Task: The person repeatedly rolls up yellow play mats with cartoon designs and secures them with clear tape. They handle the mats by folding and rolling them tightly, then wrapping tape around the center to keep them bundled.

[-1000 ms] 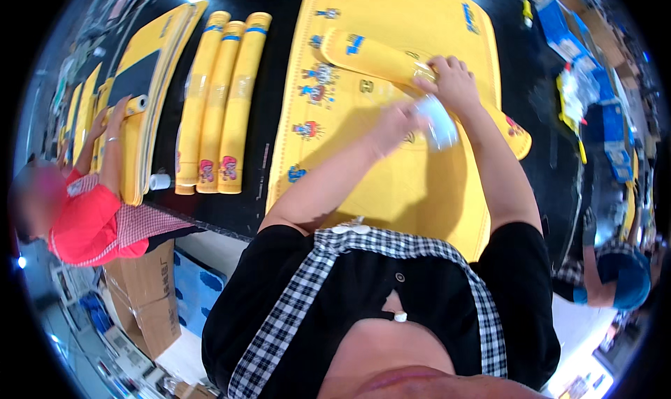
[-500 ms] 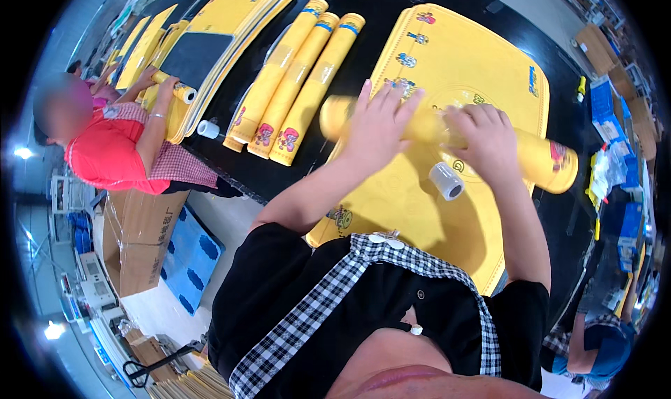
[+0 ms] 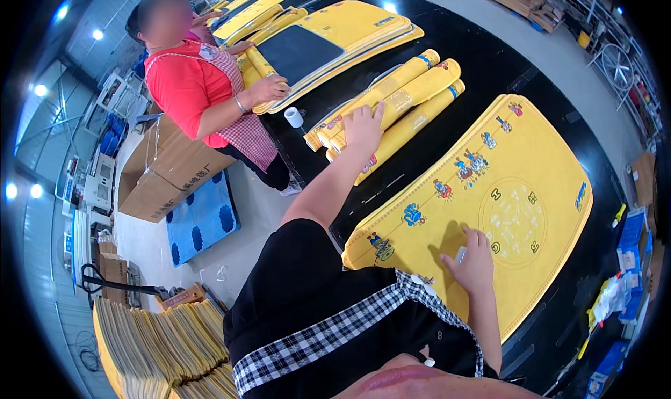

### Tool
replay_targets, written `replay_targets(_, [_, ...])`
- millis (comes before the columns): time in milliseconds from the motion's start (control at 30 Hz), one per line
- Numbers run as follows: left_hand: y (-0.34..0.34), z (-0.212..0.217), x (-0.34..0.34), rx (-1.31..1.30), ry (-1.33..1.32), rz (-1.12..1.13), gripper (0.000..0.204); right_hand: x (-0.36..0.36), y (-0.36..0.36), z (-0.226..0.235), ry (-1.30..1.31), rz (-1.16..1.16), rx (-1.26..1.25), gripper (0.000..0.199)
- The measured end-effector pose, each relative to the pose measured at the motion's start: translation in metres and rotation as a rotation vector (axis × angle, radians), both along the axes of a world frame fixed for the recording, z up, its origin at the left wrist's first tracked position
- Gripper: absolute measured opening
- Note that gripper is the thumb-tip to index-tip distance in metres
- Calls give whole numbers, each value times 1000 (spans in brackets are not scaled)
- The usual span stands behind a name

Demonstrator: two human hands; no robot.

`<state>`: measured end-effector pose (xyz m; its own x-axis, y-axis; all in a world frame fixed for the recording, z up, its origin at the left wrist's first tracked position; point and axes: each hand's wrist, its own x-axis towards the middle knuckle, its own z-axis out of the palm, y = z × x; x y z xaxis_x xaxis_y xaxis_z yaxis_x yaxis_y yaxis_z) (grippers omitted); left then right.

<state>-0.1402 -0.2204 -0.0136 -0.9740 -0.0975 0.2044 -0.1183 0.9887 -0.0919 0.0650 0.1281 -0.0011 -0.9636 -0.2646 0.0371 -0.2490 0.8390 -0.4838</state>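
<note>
Flat on the black table lies a stack of yellow mats (image 3: 433,224) printed with cartoon figures and a circle. My right hand (image 3: 477,265) is over its near part, thumb and fingers around a small white roll of tape (image 3: 460,254), mostly hidden by the hand. To the left, my left hand (image 3: 362,128) rests with fingers stretched out on a rolled yellow mat (image 3: 409,91), which lies on top of other rolls. Another rolled mat (image 3: 419,119) lies beside them, nearer the flat stack.
Across the table, a co-worker in red (image 3: 189,84) has hands at another yellow roll beside a mat stack (image 3: 363,22). A white tape roll (image 3: 294,117) stands near that stack. Blue boxes (image 3: 632,242) line the right edge. A cardboard box (image 3: 175,165) stands on the floor.
The rolled mat under both hands has gone from the flat stack to the rolls at left. My left hand moved there with it; my right hand came to the tape roll. The view has turned left.
</note>
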Motion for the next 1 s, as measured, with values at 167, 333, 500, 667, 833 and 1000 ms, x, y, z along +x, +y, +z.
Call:
replay_targets(167, [10,-10,14,43,190,-105,71,37,42,-13,-112,-190,-173,65])
replay_targets(333, [46,-9,77,588,20,-573,63,87,162,-36,605,-590,-38,44])
replay_targets(500, [72,-34,169,493,-177,-650,82,160,251,-75,270,-1208,286,49])
replay_targets(667, [72,-35,198,466,-154,-581,85,194,251,-125,415,-1310,350,59])
replay_targets(833, [57,-30,200,574,-118,-501,78,204,162,-81,340,-1151,285,43])
replay_targets(1000, [37,-67,200,555,163,-503,67,212,107,-99,143,-1032,2,70])
